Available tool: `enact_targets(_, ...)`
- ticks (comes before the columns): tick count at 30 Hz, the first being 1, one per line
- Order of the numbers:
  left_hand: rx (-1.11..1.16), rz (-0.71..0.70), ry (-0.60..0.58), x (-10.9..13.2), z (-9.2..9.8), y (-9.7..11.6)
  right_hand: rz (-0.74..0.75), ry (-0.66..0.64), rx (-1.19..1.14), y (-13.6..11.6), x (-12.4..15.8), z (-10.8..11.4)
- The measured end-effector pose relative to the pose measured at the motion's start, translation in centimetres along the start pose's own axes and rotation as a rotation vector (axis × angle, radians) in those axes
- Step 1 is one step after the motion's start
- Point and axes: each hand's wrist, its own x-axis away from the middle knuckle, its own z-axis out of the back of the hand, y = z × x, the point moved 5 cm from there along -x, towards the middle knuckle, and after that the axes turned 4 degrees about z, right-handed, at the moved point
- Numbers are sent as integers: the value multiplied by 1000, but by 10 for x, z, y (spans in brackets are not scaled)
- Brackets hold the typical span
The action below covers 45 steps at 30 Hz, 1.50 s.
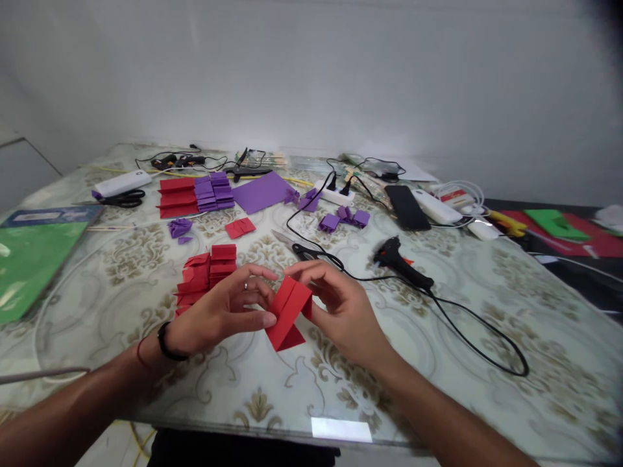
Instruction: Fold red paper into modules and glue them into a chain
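My left forearm (pixel 73 408) and right forearm (pixel 452 425) crossed the near edge of the bench (pixel 487 389), with a black band (pixel 165 344) on the left wrist. Just beyond them my left grip (pixel 219 311) and right grip (pixel 341 311) met over the middle of the bench, both clamped on one folded red paper (pixel 289 311). The left thumb and fingers pinched its left side, and the right fingers held its right side and far edge. The paper sat between the two grips, creased into a ridge. I could not tell whether its lower corner touched the bench.

A pile of red folded pieces (pixel 207 272) lay just beyond the left grip. Scissors (pixel 296 245) lay beyond the fingertips. A black glue gun (pixel 402 263) lay to the far right of the right grip, its cord looping off right. A purple sheet (pixel 260 191) lay further back, and a green sheet (pixel 29 259) lay at the left edge.
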Motion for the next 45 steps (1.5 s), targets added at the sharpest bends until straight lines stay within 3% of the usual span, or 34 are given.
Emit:
enact_targets(8, 58, -36, 25, -2, 6, -3, -5, -9, -59, 0, 1, 0)
enact_targets(12, 107, -82, 108, -2, 12, -1, 6, -28, -91, -2, 1, 1)
enact_targets(18, 14, -148, 257, -1, 18, 6, -74, -72, -117, -1, 1, 1)
enact_targets(28, -119, -260, 326, 0, 18, 13, -163, -107, -43, 6, -3, -2)
enact_targets(35, -250, -183, 185, -1, 8, 6, -241, -93, 114, 11, -3, -4)
enact_targets(45, -422, -103, 125, 3, -5, -3, -227, -122, 211, 12, 2, -4)
